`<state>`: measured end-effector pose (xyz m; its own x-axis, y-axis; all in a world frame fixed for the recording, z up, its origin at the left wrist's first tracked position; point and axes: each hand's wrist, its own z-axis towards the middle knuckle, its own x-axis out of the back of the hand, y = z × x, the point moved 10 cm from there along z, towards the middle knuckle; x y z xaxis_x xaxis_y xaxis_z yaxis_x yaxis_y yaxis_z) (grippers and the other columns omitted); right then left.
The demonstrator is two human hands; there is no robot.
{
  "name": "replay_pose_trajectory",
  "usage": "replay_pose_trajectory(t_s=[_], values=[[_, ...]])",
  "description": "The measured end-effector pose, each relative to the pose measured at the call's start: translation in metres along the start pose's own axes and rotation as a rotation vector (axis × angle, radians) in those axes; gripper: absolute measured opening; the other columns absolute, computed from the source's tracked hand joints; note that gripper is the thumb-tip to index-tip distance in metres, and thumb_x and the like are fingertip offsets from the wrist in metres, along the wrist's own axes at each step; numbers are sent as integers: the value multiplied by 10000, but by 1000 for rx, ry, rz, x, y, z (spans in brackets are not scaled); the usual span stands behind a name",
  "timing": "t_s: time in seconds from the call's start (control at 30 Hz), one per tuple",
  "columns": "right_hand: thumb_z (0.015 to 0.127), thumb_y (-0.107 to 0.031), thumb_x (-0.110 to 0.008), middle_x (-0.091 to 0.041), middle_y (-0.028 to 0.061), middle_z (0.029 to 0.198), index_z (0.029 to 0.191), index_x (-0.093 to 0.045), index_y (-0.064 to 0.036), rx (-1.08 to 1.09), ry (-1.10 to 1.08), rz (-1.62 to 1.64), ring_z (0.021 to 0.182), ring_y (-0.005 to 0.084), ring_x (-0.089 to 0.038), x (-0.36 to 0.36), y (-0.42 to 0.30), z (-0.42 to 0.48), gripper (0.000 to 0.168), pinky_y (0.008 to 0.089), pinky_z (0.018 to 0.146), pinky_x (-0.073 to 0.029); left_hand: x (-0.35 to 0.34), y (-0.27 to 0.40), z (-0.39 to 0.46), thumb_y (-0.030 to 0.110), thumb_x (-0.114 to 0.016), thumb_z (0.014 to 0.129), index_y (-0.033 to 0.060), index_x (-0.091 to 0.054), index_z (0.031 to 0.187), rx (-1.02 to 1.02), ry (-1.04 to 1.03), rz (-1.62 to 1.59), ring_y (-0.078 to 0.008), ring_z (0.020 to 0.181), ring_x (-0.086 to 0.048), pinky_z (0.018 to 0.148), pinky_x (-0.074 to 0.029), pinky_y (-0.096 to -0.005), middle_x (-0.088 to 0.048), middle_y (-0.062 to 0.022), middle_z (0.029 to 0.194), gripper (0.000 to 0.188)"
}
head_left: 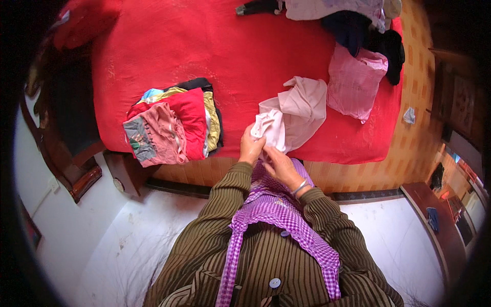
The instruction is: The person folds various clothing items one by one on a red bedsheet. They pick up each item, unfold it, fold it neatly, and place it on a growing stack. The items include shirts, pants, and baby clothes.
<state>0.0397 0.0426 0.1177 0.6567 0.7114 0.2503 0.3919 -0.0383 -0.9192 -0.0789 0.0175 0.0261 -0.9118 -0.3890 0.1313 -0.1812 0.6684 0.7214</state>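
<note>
A pale pink garment [303,111] lies partly spread and crumpled at the near edge of the bed. My left hand [251,147] grips a bunched, lighter part of cloth [274,128], with the thumb on top; whether this is the same piece cannot be told. My right hand [282,167] is at the lower end of that cloth, its fingertips close to my left hand, and its hold is not clear. To the left lies a stack of folded clothes, with a pink printed shirt [165,134] on top of a red garment [191,115] and yellow and black ones.
A red sheet [230,50] covers the bed. At the right lies a pink folded garment or bag [356,82], below a dark blue cloth [347,30] and a heap of white and black clothes. A wooden bedside cabinet [124,172] stands near left, a dark red wooden surface [429,215] at right.
</note>
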Motion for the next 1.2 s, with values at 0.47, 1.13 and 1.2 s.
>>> replay_pose_trajectory(t_s=[0.47,1.13,1.2], values=[[714,-99,-785,-659,119,1104,1337,-451,-48,467,-174,118,1054,201,-628,157,-301,34,709,327,907,-494,25,389,-216,-80,-549,722,21,-543,1195,-960,-642,461,-114,904,-586,806,-486,-255,-615,-84,949,483],[778,-307,-741,-664,192,777,873,-668,-17,1257,866,-168,732,321,-675,281,-528,-63,313,374,662,-525,5,615,-387,157,-624,875,1,-557,1254,-1549,-19,1305,-189,985,-620,885,-486,-306,-668,-119,1026,415],[784,-349,-744,-655,190,757,864,-664,-18,1181,797,-139,728,319,-672,280,-527,-61,349,381,666,-525,21,635,-413,198,-607,859,-10,-597,1180,-1763,111,1283,-275,925,-643,849,-492,-341,-673,-172,1003,382]])
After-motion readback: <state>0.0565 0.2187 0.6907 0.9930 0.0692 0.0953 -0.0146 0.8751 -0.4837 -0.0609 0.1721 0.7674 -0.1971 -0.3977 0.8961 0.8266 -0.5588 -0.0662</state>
